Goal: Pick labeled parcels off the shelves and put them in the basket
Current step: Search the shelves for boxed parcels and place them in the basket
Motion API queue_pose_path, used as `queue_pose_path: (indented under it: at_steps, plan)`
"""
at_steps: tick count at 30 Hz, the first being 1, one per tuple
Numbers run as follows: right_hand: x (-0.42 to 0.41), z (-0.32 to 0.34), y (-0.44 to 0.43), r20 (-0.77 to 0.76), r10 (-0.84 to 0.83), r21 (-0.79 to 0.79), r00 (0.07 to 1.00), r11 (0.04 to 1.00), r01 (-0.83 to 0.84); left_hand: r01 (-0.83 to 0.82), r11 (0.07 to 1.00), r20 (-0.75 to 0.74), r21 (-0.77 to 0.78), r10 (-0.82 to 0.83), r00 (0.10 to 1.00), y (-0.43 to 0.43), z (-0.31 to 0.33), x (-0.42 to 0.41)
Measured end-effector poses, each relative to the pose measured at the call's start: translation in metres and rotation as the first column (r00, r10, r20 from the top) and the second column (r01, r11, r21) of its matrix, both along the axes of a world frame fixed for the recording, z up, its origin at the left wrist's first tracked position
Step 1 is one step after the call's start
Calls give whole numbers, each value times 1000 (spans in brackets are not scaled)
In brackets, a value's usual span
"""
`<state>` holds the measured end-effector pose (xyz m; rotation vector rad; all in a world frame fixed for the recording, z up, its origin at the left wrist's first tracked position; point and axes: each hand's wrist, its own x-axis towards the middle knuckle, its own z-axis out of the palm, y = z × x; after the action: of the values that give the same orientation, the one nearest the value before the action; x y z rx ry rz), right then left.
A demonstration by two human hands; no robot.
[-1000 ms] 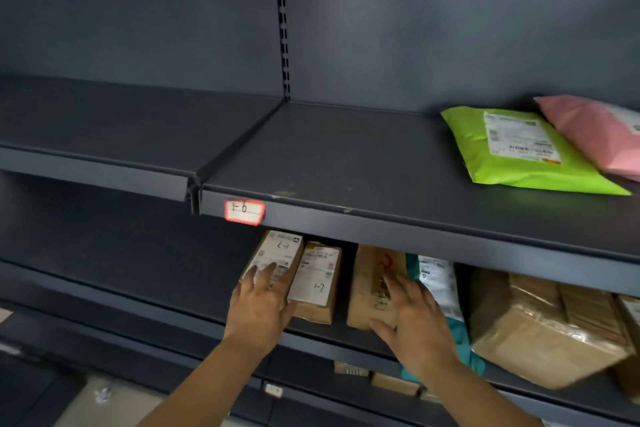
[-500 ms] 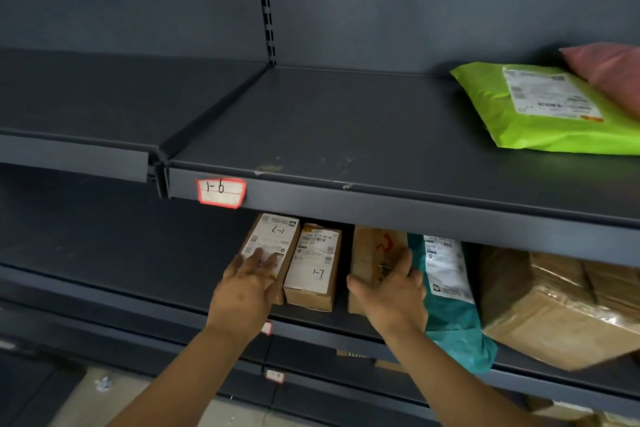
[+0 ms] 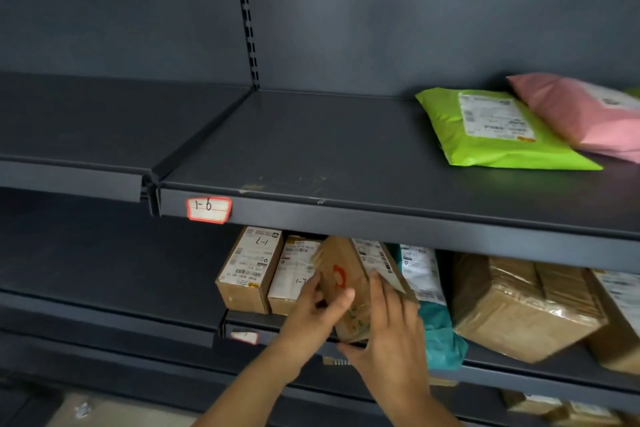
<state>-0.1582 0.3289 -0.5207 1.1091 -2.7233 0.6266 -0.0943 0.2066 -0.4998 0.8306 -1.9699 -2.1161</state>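
Moved: left hand (image 3: 311, 315) has left the left box (image 3: 249, 267) and gone to the carton (image 3: 341, 284); carton was standing straight in the row, now tipped out.
Tag: "1-6" tag (image 3: 209, 209) on the upper shelf (image 3: 311, 149) lip, left of all the parcels.
Left box, second box (image 3: 294, 274): side by side on the lower shelf (image 3: 536, 381), white labels marked 1-7, nobody touching them.
Left hand: thumb across the carton's near face, fingers curled behind its left edge.
Carton place: front of the lower shelf, between second box and teal bag (image 3: 436, 329), leaning left, near end over the lip.
Carton look: small, brown card, red mark on the face, white label on the right side.
Handling: probably light and stiff; smooth card may slip, so clamp opposite faces and support from below.
Right hand (image 3: 391, 340): fingers flat on the labelled side, thumb hooked under the near corner.
Right: taped box (image 3: 519, 305) below; green bag (image 3: 491, 128) and pink bag (image 3: 581, 114) above.
Basket: not in view.
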Motion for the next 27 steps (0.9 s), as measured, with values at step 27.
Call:
queue_pose_path:
  at_steps: [27]
  plan:
    - [-60, -45, 75, 466, -142, 98, 874, 989, 108, -90, 898, 147, -431, 168, 975, 18, -37, -31]
